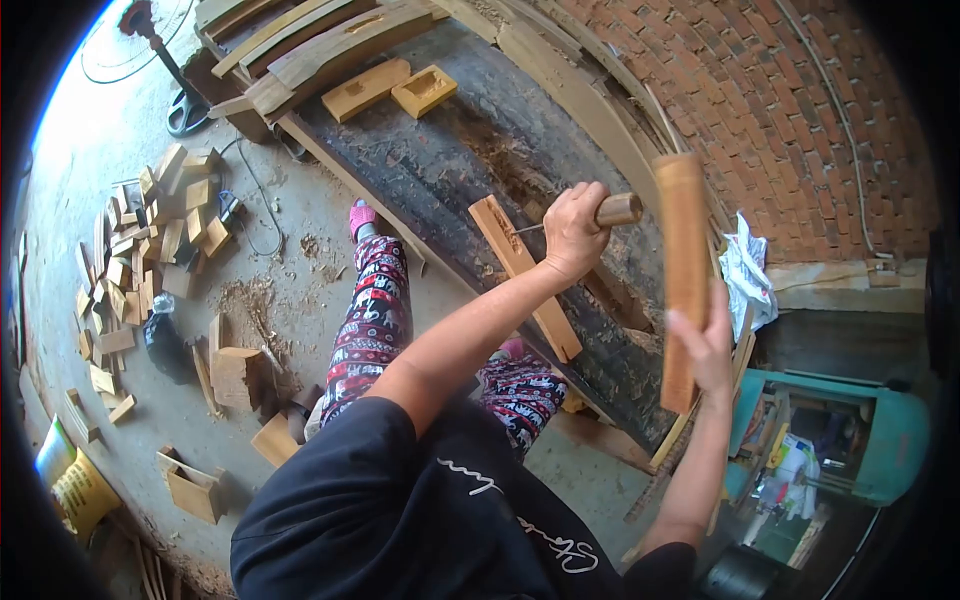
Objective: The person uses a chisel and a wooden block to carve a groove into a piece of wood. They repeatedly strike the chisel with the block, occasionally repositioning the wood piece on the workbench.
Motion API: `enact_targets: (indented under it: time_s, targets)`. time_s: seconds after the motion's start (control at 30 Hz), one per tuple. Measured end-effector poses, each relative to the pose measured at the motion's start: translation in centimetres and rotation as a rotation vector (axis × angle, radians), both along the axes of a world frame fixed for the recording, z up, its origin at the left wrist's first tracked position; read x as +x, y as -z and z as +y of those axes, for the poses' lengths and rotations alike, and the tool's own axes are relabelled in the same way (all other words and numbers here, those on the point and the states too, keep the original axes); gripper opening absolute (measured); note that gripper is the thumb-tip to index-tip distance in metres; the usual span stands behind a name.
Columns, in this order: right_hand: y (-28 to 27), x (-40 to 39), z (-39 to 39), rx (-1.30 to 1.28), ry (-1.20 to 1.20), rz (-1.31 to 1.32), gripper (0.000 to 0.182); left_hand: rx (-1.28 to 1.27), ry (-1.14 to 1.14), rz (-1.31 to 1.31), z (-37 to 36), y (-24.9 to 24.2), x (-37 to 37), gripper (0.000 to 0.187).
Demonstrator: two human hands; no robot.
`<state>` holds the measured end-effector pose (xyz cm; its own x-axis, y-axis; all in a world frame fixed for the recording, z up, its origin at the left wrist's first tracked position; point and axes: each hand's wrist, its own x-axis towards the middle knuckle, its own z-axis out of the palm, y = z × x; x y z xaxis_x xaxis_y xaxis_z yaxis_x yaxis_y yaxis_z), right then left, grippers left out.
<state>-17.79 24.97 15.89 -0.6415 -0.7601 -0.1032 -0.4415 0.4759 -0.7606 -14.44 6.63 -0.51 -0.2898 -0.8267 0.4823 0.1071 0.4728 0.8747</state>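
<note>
My left hand (577,230) is closed around a wood-handled chisel (621,209). The handle's butt sticks out to the right of the fist. Its thin metal blade reaches left to a narrow wooden strip (535,290), meeting it near a cut slot. The strip lies slantwise on the dark, worn workbench (420,190). My right hand (706,345) grips a thick wooden mallet (683,240) by its lower part. The mallet stands nearly upright in view, to the right of the chisel's butt and apart from it.
Two small wooden blocks (425,91), one hollowed, lie on the bench beside stacked curved boards (345,50). Many offcuts (150,240) are heaped on the floor at left, near wood shavings (255,310). A brick wall (750,120) and a green machine (890,440) stand at right.
</note>
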Motion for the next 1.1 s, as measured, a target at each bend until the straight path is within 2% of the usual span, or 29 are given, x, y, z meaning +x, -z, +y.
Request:
enact_targets:
  time_s: [0.03,0.07,0.13,0.23,0.27,0.33,0.37,0.4,0.47,0.5,0.53,0.6,0.63,0.67,0.7,0.73,0.77,0.8,0.83,0.93,0.97,1.1]
  targets:
    - [-0.5,0.2,0.1,-0.181,0.065,-0.009,0.046,0.009,0.004,0.018,0.1,-0.2,0.1,0.025]
    - [-1.5,0.1,0.2,-0.310,0.062,-0.127,0.045,0.017,0.000,0.012,0.2,-0.1,0.1,0.025]
    - [-0.2,-0.7,0.1,-0.538,0.045,-0.225,0.049,0.029,-0.018,0.015,0.2,-0.1,-0.2,0.024]
    - [1.1,-1.6,-1.1,0.090,-0.037,-0.116,0.059,0.043,-0.023,-0.004,0.0,-0.3,-0.4,0.024]
    - [1.4,-1.9,-1.0,0.079,-0.082,0.013,0.062,0.036,-0.014,-0.002,0.0,-0.3,-0.4,0.024]
    - [-0.7,-2.1,-0.7,0.071,0.010,-0.004,0.060,0.117,-0.003,0.019,-0.5,-0.5,-0.4,0.024]
    - [-1.8,-2.3,-0.8,0.017,-0.056,-0.007,0.050,0.126,-0.006,0.017,-0.6,-0.5,-0.4,0.024]
    - [-1.3,-1.8,-0.8,0.027,-0.058,-0.011,0.050,0.144,-0.007,0.035,-0.7,-0.5,-0.4,0.024]
    - [0.6,-0.8,-0.5,-0.436,0.050,-0.238,0.041,0.162,-0.006,0.052,-0.9,-0.4,-0.4,0.025]
    - [2.6,-1.6,-0.1,-0.361,-0.013,-0.207,0.039,0.144,-0.029,0.038,-1.0,-0.3,-0.4,0.022]
    - [3.5,-1.6,-0.8,-0.156,-0.046,-0.086,0.042,0.121,-0.049,0.025,-1.3,-0.3,-0.5,0.021]
    - [4.6,-0.3,-2.0,-0.117,-0.187,0.221,0.046,0.264,-0.013,0.101,-1.8,0.0,-0.4,0.021]
    - [4.2,0.0,-1.7,-0.122,-0.178,0.233,0.046,0.301,0.008,0.146,-2.5,-0.3,0.2,0.022]
    - [3.8,0.5,-1.1,-0.100,-0.053,0.109,0.048,0.359,0.012,0.151,-3.3,-0.4,0.8,0.022]
    - [3.7,1.2,-0.5,-0.077,0.072,-0.020,0.050,0.403,0.008,0.276,-4.1,0.0,1.0,0.022]
    - [5.6,1.5,0.4,-0.168,0.111,0.025,0.053,0.445,0.005,0.397,-4.9,0.4,1.3,0.023]
    - [7.0,2.6,1.2,-0.117,0.150,0.084,0.053,0.444,0.010,0.394,-5.5,0.6,2.0,0.023]
    - [8.2,4.0,2.1,-0.069,0.192,0.144,0.053,0.556,-0.005,0.480,-6.3,0.6,2.9,0.023]
    - [9.4,5.1,2.8,0.025,0.174,0.133,0.054,0.667,-0.017,0.565,-7.0,0.8,3.6,0.024]
    - [12.6,8.4,4.4,0.197,0.192,0.018,0.053,0.778,0.075,0.666,-7.9,1.0,5.8,0.030]
    - [13.6,9.2,4.7,0.126,0.174,0.035,0.054,0.747,0.095,0.647,-7.9,1.0,6.3,0.033]
    - [15.1,10.8,5.8,0.108,0.260,-0.085,0.052,0.672,0.228,0.611,-7.5,0.2,6.9,0.030]
